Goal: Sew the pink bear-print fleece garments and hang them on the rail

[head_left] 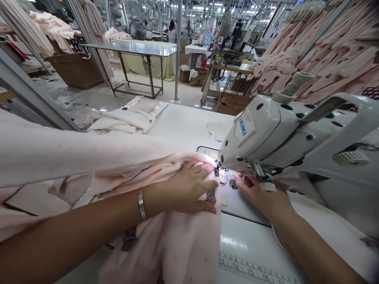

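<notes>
A pale pink fleece garment (118, 157) with small printed figures lies across the white sewing table (183, 122) and drapes over its front edge. My left hand (189, 187) rests flat on the fabric, fingers stretched toward the needle (217, 170) of the white sewing machine (284, 134). A silver bangle circles that wrist. My right hand (260, 195) sits under the machine head on the metal plate, just right of the needle. Its fingers are partly hidden by the machine, so I cannot make out their grip.
A stack of folded pink pieces (124, 118) lies at the table's far left. Racks of pink garments (325, 55) hang on the right. A metal table (133, 49), cardboard boxes and other sewing stations stand beyond, with a person far back. A ruler (251, 268) is printed along the table's front edge.
</notes>
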`<state>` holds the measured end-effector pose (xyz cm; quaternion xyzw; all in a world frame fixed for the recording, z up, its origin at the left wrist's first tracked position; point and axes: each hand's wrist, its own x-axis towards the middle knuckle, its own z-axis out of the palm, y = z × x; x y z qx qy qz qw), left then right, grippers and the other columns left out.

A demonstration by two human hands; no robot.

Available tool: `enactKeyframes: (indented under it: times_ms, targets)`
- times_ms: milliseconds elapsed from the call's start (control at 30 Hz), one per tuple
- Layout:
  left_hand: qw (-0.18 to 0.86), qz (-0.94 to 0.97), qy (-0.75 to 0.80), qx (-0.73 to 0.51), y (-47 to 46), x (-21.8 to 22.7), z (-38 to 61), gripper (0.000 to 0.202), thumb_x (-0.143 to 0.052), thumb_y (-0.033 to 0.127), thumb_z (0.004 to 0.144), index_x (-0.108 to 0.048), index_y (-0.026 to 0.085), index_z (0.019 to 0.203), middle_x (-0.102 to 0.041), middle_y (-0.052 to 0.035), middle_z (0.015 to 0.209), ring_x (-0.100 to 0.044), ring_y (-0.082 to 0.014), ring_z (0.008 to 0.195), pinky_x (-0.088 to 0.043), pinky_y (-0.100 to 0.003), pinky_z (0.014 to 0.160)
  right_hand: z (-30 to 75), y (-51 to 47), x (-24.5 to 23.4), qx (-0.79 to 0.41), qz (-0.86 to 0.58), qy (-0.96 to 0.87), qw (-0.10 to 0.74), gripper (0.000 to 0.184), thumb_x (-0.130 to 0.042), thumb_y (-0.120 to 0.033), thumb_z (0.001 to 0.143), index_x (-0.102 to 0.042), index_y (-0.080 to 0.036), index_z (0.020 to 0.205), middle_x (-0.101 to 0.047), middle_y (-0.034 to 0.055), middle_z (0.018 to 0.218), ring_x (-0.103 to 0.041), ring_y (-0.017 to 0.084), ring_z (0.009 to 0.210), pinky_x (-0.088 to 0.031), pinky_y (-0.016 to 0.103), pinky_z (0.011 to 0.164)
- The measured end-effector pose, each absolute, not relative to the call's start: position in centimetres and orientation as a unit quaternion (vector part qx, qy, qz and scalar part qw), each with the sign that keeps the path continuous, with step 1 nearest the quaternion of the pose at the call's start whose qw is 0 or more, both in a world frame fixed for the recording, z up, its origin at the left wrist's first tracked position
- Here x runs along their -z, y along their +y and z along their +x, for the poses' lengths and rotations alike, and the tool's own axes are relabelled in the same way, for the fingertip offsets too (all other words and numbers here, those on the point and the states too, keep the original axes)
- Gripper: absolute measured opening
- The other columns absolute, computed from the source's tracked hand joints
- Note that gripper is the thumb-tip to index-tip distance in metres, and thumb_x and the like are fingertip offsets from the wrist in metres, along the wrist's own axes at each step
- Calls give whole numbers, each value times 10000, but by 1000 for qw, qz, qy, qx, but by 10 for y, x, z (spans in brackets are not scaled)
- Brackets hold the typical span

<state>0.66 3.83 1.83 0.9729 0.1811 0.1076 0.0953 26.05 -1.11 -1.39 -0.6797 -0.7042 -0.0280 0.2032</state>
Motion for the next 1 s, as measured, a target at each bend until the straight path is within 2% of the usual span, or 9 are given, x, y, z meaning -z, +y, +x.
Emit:
enactKeyframes:
  times_ms: [167, 233, 300, 367, 400, 500, 700, 867, 1000]
  targets:
    - [76, 975, 171, -123, 41, -18, 9, 459, -487, 578, 868, -565, 189, 1100, -448, -164, 1346, -383, -329, 1272, -315, -503, 1002, 256, -10, 12, 67, -644, -732, 213, 253, -465, -407, 885, -626, -234, 795, -650, 72, 729, -615, 235, 716, -450, 352, 624]
    - [53, 976, 167, -132, 36, -17, 10, 347, -550, 485, 870, -594, 183, 1035, -505, -144, 1275, -436, -319, 1214, -328, -497, 981, 249, -20, 6, 72, -610, -759, 215, 223, -468, -350, 894, -646, -218, 868, -659, 73, 753, -615, 223, 704, -451, 342, 611]
    - [45, 980, 145, -131, 29, -17, 10, 196, -582, 355, 878, -615, 181, 961, -582, -100, 1128, -518, -271, 1089, -344, -472, 965, 235, -37, -3, 61, -554, -801, 219, 195, -479, -296, 894, -658, -221, 902, -666, 52, 759, -611, 189, 683, -456, 312, 598]
    - [55, 984, 111, -126, 26, -15, 8, 107, -553, 248, 896, -621, 184, 949, -609, -62, 1033, -554, -215, 977, -370, -419, 941, 217, -58, -11, 18, -462, -857, 230, 162, -506, -248, 886, -663, -227, 920, -686, 26, 807, -621, 162, 744, -486, 290, 659]
    - [63, 986, 95, -123, 25, -14, 7, 115, -535, 233, 906, -620, 184, 966, -611, -56, 1032, -556, -200, 955, -382, -395, 926, 208, -68, -14, -11, -408, -881, 241, 149, -524, -222, 883, -662, -214, 941, -697, 25, 869, -627, 160, 826, -498, 290, 739]
    - [76, 986, 75, -130, 33, -10, 5, 160, -512, 262, 922, -623, 178, 1002, -596, -66, 1131, -541, -202, 995, -392, -367, 911, 191, -89, -17, -44, -337, -902, 265, 182, -552, -177, 884, -647, -151, 1037, -696, 41, 1002, -585, 174, 1047, -459, 304, 936]
    - [77, 982, 55, -161, 52, -10, 8, 184, -533, 290, 916, -655, 183, 1002, -606, -71, 1154, -536, -203, 1017, -396, -342, 909, 195, -87, -11, -40, -343, -903, 255, 186, -565, -92, 853, -641, -134, 1017, -696, 58, 983, -597, 208, 1030, -519, 345, 836]
    - [69, 988, 45, -134, 67, -13, 11, 235, -470, 309, 948, -639, 185, 1052, -600, -78, 1141, -546, -194, 999, -401, -336, 890, 203, -74, -5, -21, -344, -902, 261, 211, -584, -79, 836, -624, -115, 1040, -692, 72, 982, -590, 217, 1053, -514, 370, 862]
    - [78, 984, 45, -152, 87, -13, 16, 258, -431, 315, 963, -644, 171, 984, -614, -84, 1091, -547, -188, 983, -396, -328, 868, 211, -55, -1, -9, -349, -902, 253, 212, -597, -105, 836, -620, -119, 1047, -682, 79, 997, -586, 212, 1072, -505, 376, 858]
